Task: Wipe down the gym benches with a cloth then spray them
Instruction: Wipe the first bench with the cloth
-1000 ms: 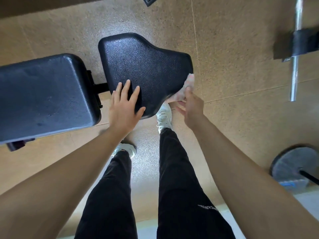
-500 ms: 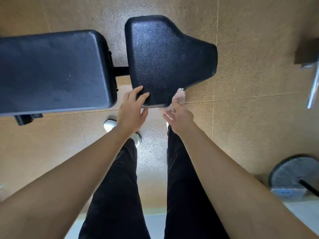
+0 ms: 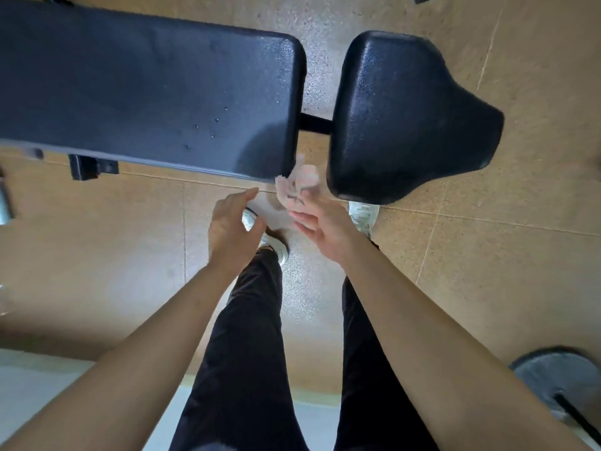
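Seen from above, the floor (image 3: 487, 255) is a speckled tan surface crossed by thin seams, with a glossy patch between the person's feet; along the bottom edge it gives way to a pale strip (image 3: 39, 385).

The gym bench lies across the top of the view; its long back pad (image 3: 146, 92) fills the left, black and pebbled, with a few droplets (image 3: 211, 131) near its right end; the seat pad (image 3: 406, 118) sits just beside it on the right, joined by a dark bar (image 3: 315, 123) across the gap; a black frame bracket (image 3: 91, 166) shows under the back pad's near edge.

The cloth (image 3: 297, 187), pale pink and blurred, is at the near mouth of that gap, between the two pads; the right hand (image 3: 325, 229) holds it at the fingertips, fingers clamped on its lower part.

The left hand (image 3: 227, 226) hovers just beside it, fingers apart from the thumb and loosely curved, holding nothing.

Below are black trousers (image 3: 247, 353) and white shoes (image 3: 362, 214); a grey weight plate (image 3: 559, 382) lies on the floor at lower right.
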